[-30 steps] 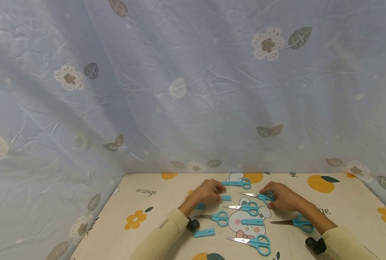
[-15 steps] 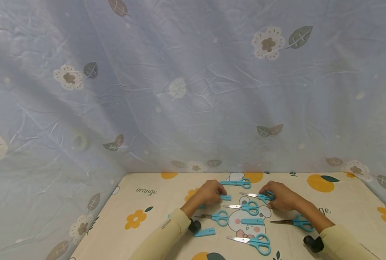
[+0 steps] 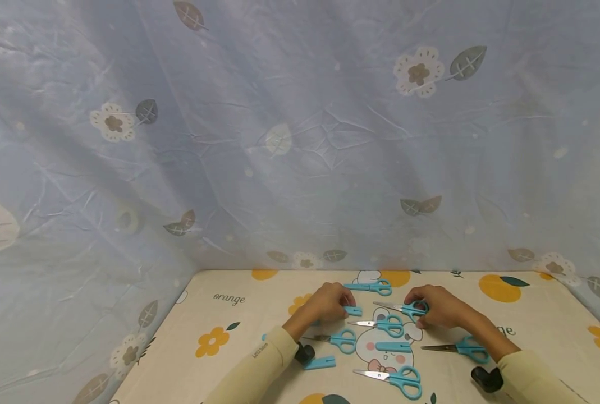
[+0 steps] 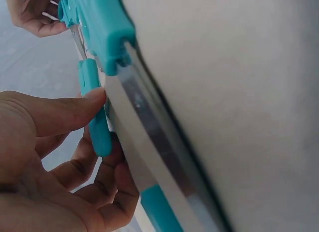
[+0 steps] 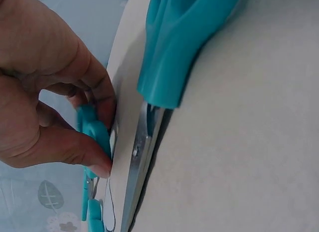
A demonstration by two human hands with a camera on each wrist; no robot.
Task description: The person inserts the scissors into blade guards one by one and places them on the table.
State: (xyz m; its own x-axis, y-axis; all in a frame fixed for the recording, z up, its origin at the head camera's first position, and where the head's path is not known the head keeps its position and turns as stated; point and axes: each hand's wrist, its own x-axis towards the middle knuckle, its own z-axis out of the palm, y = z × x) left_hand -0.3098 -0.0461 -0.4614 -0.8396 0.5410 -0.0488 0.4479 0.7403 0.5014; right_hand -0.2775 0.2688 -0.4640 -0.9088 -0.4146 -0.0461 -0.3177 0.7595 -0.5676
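Note:
My left hand [image 3: 330, 303] pinches a light blue scissors cap [image 4: 101, 134] between thumb and fingers, low over the cloth, its slotted end pointing right. Opposite it, my right hand [image 3: 438, 307] holds the blue handles [image 5: 97, 137] of a small pair of scissors [image 3: 401, 307], thumb on the near side. The bare blades point left toward the cap; in the head view a short gap separates tip and cap. In the left wrist view the blades overlap the cap's mouth. The palm hides part of the right-hand handle loops.
Capped scissors [image 3: 372, 287] lie behind. Bare-bladed scissors [image 3: 383, 324] lie between the hands, with more scissors [image 3: 395, 380] in front, scissors [image 3: 341, 340] by the left forearm and scissors [image 3: 463, 348] under the right. Loose caps include a cap [image 3: 393, 347] and another cap [image 3: 320, 362].
The left fingers have come down and drawn in round the cap. The right hand keeps its hold on the scissors almost in place. The head view has shifted slightly.

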